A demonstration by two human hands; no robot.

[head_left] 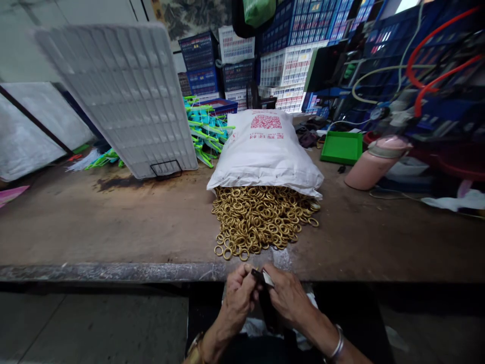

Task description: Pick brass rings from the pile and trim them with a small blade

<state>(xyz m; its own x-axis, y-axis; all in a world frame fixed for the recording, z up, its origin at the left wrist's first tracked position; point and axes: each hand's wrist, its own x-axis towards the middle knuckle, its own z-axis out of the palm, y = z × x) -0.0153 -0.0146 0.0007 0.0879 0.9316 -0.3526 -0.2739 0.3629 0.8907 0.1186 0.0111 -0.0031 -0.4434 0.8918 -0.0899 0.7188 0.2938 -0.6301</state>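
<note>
Rings (261, 217): heaped on the tabletop (113, 222), just beyond your left hand (237, 296), the nearer. Tool (268, 311): dark, held in your right hand (288, 296), tip aimed forward-left. Left hand: pinched near that tip, contents unclear.

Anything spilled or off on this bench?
Two things. Gold-coloured rings lie loose in a heap at the mouth of the white sack, uncontained near the front edge of the table. Also, a dark, patchy stain discolours the tabletop by the ribbed white panel's foot.
</note>
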